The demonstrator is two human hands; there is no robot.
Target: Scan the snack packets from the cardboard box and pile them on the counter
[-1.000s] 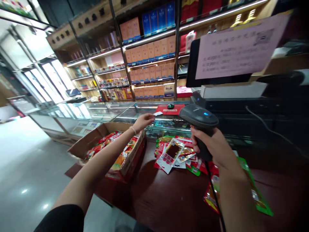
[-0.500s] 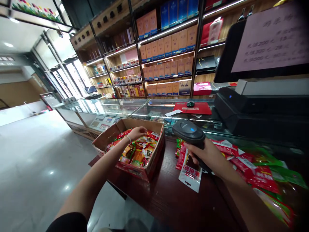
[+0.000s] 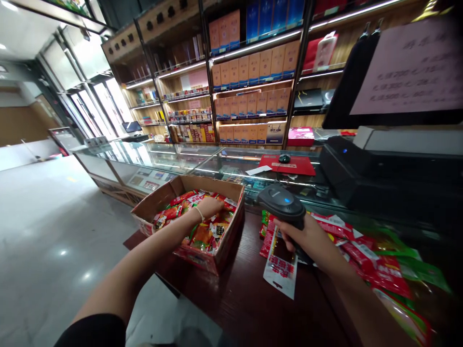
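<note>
My right hand (image 3: 302, 236) is wrapped round the handle of a black barcode scanner (image 3: 282, 200), which has a small blue light on top. Below that hand, a white and red snack packet (image 3: 280, 270) with a hang hole lies on the dark wood. To the left stands an open cardboard box (image 3: 235, 229) holding many small red, green and yellow snack packets (image 3: 202, 236). My left hand (image 3: 211, 208), with a band at its wrist, reaches into the box and touches the packets near its far right side. Its fingers point down and are mostly hidden.
More red and green packets (image 3: 383, 265) lie in a pile at the right. Behind are a glass counter (image 3: 173, 159), a computer mouse (image 3: 284, 158) on a red mat (image 3: 304, 166) and a dark machine (image 3: 354, 168) under a screen. Shelves of boxed goods (image 3: 253, 103) line the wall.
My left hand has gone lower among the packets, its fingers now more hidden. My right hand keeps the scanner in nearly the same place. The view has shifted slightly.
</note>
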